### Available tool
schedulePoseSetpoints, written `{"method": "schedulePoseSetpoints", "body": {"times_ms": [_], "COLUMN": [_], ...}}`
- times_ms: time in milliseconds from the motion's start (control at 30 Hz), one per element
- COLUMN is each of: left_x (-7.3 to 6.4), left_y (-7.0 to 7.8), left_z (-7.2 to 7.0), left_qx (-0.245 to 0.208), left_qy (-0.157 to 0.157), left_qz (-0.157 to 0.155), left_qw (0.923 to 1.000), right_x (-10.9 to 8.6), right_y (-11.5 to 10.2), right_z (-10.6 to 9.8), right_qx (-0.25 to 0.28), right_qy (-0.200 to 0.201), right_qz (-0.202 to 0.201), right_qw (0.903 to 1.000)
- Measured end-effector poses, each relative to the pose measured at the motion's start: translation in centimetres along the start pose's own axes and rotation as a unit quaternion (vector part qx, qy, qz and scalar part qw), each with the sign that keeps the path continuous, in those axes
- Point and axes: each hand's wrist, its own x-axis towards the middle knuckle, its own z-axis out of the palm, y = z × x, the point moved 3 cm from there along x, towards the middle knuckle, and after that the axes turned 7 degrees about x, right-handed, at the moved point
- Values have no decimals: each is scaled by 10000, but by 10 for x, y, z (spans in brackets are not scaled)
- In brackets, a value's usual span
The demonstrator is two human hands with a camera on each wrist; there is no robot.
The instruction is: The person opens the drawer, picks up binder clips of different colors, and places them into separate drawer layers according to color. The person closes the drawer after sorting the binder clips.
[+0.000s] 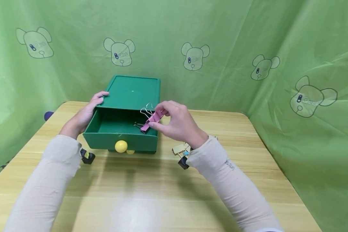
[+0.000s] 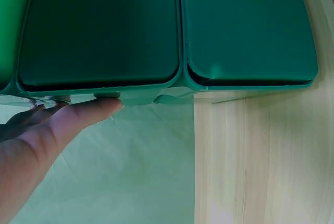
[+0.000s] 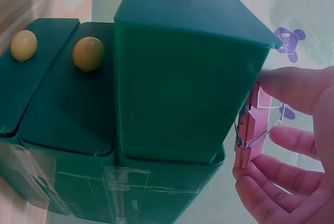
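Note:
A green drawer cabinet (image 1: 133, 91) stands on the table with its top drawer (image 1: 100, 140) pulled out and a yellow knob (image 1: 121, 146) on the front. My left hand (image 1: 85, 114) rests along the cabinet's left side; in the left wrist view its thumb (image 2: 86, 114) lies against the wall. Between thumb and fingers, my right hand (image 1: 178, 122) pinches pink binder clips (image 1: 157, 116) with silver wire handles. Those clips are at the right side of the open drawer, above its rim. In the right wrist view, they appear beside the drawer's wall (image 3: 182, 88).
Pale yellow binder clips (image 1: 178, 149) lie on the table (image 1: 162, 193) to the cabinet's right, partly hidden by the right wrist. Two lower drawers are pushed in, their yellow knobs (image 3: 88, 54) showing. A green curtain (image 1: 168, 25) hangs behind and to the right.

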Motion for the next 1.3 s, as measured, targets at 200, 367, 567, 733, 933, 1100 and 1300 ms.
{"method": "schedulePoseSetpoints", "body": {"times_ms": [200, 367, 567, 733, 933, 1100, 1300], "left_x": [0, 0, 1, 0, 0, 0, 0], "left_y": [1, 0, -1, -1, -1, 1, 1], "left_z": [0, 0, 1, 0, 1, 1, 1], "left_qx": [20, 46, 40, 48, 65, 25, 0], "left_qy": [18, 7, -23, 0, 17, 13, 14], "left_qz": [4, -28, -26, -13, -11, -28, -28], "left_qw": [10000, 10000, 10000, 10000, 10000, 10000, 10000], "right_x": [1, 1, 1, 2, -1, -4, -12], "right_y": [-3, -4, -3, -2, -1, 4, 15], "right_z": [2, 4, 8, 10, 8, 5, 0], "right_qx": [-1, -1, 65, 7, -176, -220, -257], "right_qy": [-25, -67, -56, -58, -42, -41, 37], "right_qz": [-80, -29, -48, -83, 116, 301, 523], "right_qw": [10000, 10000, 10000, 9999, 9998, 9993, 9983]}}
